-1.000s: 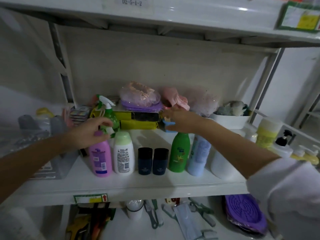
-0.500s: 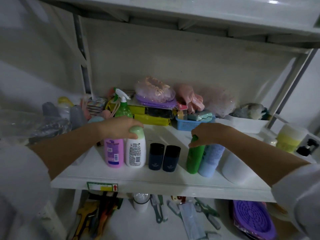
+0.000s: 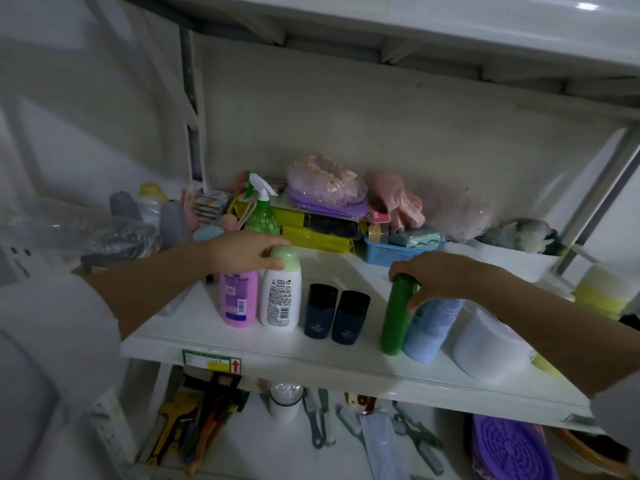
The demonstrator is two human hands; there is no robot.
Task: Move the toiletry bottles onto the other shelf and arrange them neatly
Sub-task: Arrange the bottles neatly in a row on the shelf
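On the white shelf (image 3: 311,355), my left hand (image 3: 242,252) gripped the green-capped white plastic bottle (image 3: 280,299); my right hand (image 3: 440,275) clamped the tall green plastic bottle (image 3: 394,323) below it.

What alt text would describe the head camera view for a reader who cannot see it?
A person's left hand grips the tops of a pink bottle and a white bottle, while the right hand grips a green bottle beside a light blue bottle. Two dark blue bottles stand between them on the white shelf.
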